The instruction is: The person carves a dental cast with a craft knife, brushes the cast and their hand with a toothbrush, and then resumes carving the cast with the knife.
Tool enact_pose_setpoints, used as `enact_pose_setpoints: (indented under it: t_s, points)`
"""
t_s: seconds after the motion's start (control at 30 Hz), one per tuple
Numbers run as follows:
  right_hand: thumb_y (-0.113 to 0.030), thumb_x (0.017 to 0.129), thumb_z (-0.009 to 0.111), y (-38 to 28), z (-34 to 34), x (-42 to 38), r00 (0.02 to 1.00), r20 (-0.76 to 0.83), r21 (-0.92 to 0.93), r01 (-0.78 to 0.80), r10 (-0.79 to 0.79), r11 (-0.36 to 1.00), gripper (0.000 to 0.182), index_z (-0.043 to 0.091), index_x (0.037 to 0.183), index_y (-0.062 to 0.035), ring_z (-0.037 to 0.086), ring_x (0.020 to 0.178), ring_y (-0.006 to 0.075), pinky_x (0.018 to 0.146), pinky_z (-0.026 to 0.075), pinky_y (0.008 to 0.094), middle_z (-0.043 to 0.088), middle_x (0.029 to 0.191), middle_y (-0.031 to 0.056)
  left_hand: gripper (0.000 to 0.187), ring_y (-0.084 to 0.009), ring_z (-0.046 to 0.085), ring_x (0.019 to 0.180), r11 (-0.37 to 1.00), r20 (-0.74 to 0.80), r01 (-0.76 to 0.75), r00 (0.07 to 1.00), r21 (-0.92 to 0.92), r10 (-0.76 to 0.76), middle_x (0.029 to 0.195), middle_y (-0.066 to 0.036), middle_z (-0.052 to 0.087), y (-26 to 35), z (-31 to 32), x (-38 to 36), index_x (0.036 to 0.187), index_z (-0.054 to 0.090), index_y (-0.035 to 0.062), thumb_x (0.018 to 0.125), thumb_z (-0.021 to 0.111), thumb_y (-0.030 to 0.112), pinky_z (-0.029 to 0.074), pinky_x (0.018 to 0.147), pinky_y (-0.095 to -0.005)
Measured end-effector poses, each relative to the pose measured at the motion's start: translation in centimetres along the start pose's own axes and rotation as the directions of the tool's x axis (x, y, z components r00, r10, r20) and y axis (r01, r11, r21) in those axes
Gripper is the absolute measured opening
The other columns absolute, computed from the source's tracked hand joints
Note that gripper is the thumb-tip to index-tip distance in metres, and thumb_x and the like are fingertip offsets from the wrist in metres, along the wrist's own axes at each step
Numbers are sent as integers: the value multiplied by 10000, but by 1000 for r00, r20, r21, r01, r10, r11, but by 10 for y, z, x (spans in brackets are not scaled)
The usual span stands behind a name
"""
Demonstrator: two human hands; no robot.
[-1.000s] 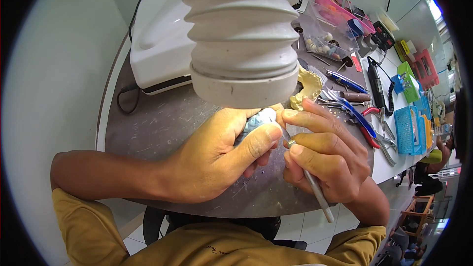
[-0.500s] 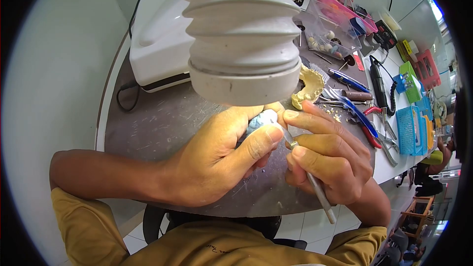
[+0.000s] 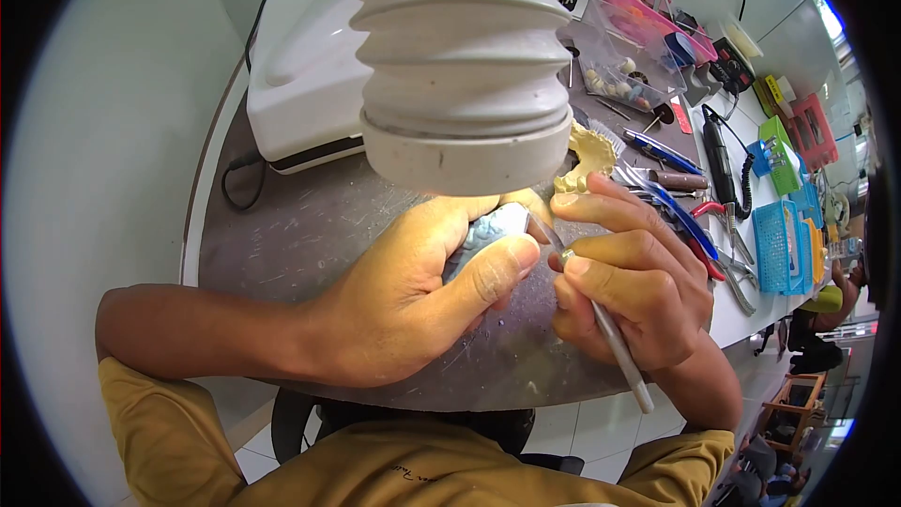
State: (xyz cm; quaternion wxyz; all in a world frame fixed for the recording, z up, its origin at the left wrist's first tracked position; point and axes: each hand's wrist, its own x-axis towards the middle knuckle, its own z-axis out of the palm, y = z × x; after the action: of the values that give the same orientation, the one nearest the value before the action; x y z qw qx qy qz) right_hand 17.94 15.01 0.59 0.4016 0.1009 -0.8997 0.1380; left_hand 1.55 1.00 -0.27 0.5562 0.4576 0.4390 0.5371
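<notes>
My left hand (image 3: 420,296) is wrapped round a blue-and-white dental model (image 3: 482,235), its thumb lying along the near side. Most of the underside is hidden by the palm and fingers. Between the thumb and fingers of my right hand (image 3: 648,286) is a slim metal-handled carving knife (image 3: 616,345), held like a pen. Its handle slants down to the right, and the blade points up-left to the white end of the model, close by my left thumb tip. Both hands are over the front part of the grey-brown work surface (image 3: 282,235).
A white ribbed suction hose (image 3: 465,66) hangs just beyond my hands. Behind it on the left stands a white machine (image 3: 305,75). To the right lie a yellowish plaster dental cast (image 3: 591,158), red-handled pliers (image 3: 706,258), a black handpiece (image 3: 719,155) and a blue basket (image 3: 781,249).
My right hand and the knife have shifted slightly right and up, drawing the blade back along the model. The left hand has turned the model a little, so more blue shows.
</notes>
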Motion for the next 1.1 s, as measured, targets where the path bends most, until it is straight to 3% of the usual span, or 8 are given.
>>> enact_pose_setpoints:
  t_s: [0.1, 0.27, 0.3, 0.37, 0.43, 0.7, 0.77, 1.1]
  points:
    - [12, 698, 761, 5, 2, 0, 994, -59, -52, -94, 91, 994, 197, 624, 840, 6, 718, 841, 327, 891, 577, 466, 669, 787, 147, 350, -90, 510, 866, 995, -12, 2, 1000, -98, -3, 1033, -57, 526, -1, 0, 0, 1299, 446, 22, 1028, 462, 242, 455, 725, -232]
    - [109, 709, 701, 20, 0, -8, 944, -233, 142, -205, 234, 968, 289, 613, 979, 58, 692, 736, 255, 666, 542, 336, 694, 820, 165, 512, -146, 542, 1011, 968, -13, 88, 995, -234, -94, 1118, -83, 515, 0, -3, -2, 1482, 319, 2, 1027, 419, 216, 478, 917, -304]
    - [109, 709, 701, 19, -2, -9, 944, -232, 143, -205, 234, 968, 289, 613, 979, 58, 692, 736, 255, 666, 542, 336, 694, 820, 165, 531, -165, 549, 1076, 979, -16, 89, 995, -185, -94, 1149, -94, 519, 0, -3, -2, 1496, 299, 3, 1030, 429, 220, 468, 965, -321]
    - [25, 876, 636, 15, -8, -7, 954, -83, 89, -282, 290, 955, 196, 526, 1037, 45, 658, 913, 261, 818, 522, 353, 646, 886, 174, 550, -184, 556, 1140, 986, -18, 92, 995, -137, -96, 1181, -104, 523, 0, -4, 0, 1510, 279, 3, 1032, 440, 224, 458, 1013, -339]
    - [28, 857, 637, 15, -11, -6, 968, -35, 59, -245, 247, 968, 197, 530, 1022, 45, 662, 895, 266, 812, 525, 357, 645, 874, 167, 558, -209, 534, 1242, 985, 31, 87, 996, -147, -84, 1234, -116, 521, 0, -7, 2, 1505, 275, 8, 1034, 473, 233, 434, 1057, -353]
    - [41, 770, 638, 5, -8, -8, 971, -8, 149, -236, 240, 960, 195, 553, 945, 34, 696, 856, 322, 786, 545, 381, 662, 771, 131, 556, -223, 525, 1276, 956, -2, 89, 996, -279, -93, 1315, -123, 507, -2, -6, 3, 1517, 237, 34, 1043, 465, 213, 422, 1078, -356]
    - [50, 652, 724, 5, -6, -2, 979, -44, 138, -193, 201, 971, 193, 627, 813, 5, 730, 771, 306, 655, 577, 334, 667, 726, 117, 547, -222, 522, 1278, 952, -2, 100, 994, -289, -105, 1333, -124, 499, -2, -7, 3, 1516, 239, 34, 1045, 456, 208, 420, 1081, -359]
    - [32, 664, 732, 5, 0, 0, 993, -4, 0, -120, 120, 993, 177, 629, 803, -8, 719, 764, 304, 662, 587, 345, 657, 711, 109, 551, -191, 563, 1152, 954, 45, 107, 994, -279, -98, 1316, -127, 506, -1, -9, 5, 1530, 223, 25, 1055, 427, 216, 492, 1016, -367]
